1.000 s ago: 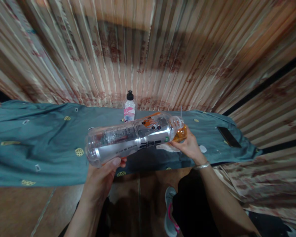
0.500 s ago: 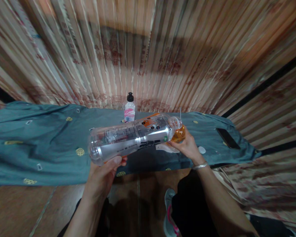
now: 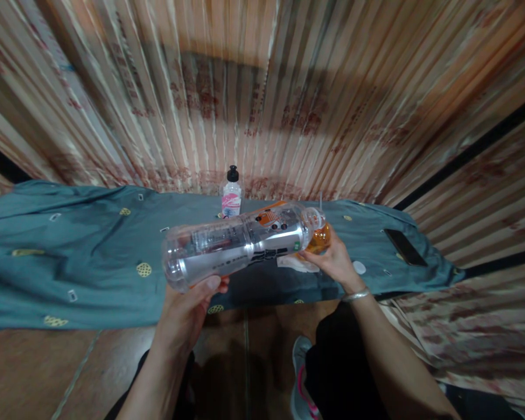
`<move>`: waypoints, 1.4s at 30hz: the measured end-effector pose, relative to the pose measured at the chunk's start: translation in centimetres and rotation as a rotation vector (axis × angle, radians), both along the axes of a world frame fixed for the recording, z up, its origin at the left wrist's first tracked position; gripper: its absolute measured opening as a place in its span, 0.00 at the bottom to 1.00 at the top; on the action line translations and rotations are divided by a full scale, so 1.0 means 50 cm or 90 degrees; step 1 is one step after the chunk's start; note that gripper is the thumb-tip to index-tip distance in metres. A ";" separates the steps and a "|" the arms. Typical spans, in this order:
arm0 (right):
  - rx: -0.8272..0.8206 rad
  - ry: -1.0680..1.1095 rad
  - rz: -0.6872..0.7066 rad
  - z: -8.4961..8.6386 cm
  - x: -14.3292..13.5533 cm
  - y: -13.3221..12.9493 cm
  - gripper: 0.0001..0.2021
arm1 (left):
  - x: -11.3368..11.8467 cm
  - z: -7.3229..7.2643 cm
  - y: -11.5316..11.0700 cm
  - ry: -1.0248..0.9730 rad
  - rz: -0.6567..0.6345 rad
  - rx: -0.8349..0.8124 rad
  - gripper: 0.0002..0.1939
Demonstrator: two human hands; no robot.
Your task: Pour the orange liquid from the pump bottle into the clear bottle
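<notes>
My left hand [image 3: 199, 297] is wrapped round a large clear plastic bottle [image 3: 245, 242] with a silver and orange label. The bottle lies nearly level, its neck pointing right and slightly up. In my right hand [image 3: 336, 256] is a small see-through container of amber liquid [image 3: 320, 238], its shape partly hidden behind the bottle neck and my fingers. The bottle's mouth overlaps the container's top; I cannot tell whether they touch. A thin grey stick [image 3: 321, 200] stands up behind the mouth.
A pump-top bottle [image 3: 231, 198] with a black cap stands at the back of the cloth-covered table [image 3: 91, 262]. White tissue [image 3: 295, 264] and a white round cap [image 3: 359, 267] lie by my right hand. A black phone [image 3: 405, 247] rests at the right. A pleated curtain [image 3: 254, 105] hangs behind.
The bottle and both hands have shifted very slightly right in view, along with the whole scene. Both hands keep their holds.
</notes>
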State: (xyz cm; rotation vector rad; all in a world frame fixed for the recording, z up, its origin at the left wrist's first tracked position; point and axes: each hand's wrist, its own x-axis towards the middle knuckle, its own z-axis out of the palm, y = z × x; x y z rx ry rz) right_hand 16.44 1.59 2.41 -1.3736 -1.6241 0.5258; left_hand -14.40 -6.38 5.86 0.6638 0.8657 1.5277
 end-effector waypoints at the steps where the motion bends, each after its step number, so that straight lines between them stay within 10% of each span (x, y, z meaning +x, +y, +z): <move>1: 0.002 -0.001 0.003 0.000 0.000 0.000 0.40 | -0.002 -0.003 0.002 0.008 -0.012 -0.003 0.20; 21: 0.013 -0.010 -0.008 -0.001 0.000 0.000 0.39 | 0.015 0.030 0.005 -0.015 0.061 -0.067 0.20; 42: -0.004 -0.005 -0.003 0.004 0.001 -0.003 0.41 | -0.005 -0.007 0.002 -0.001 -0.014 0.003 0.26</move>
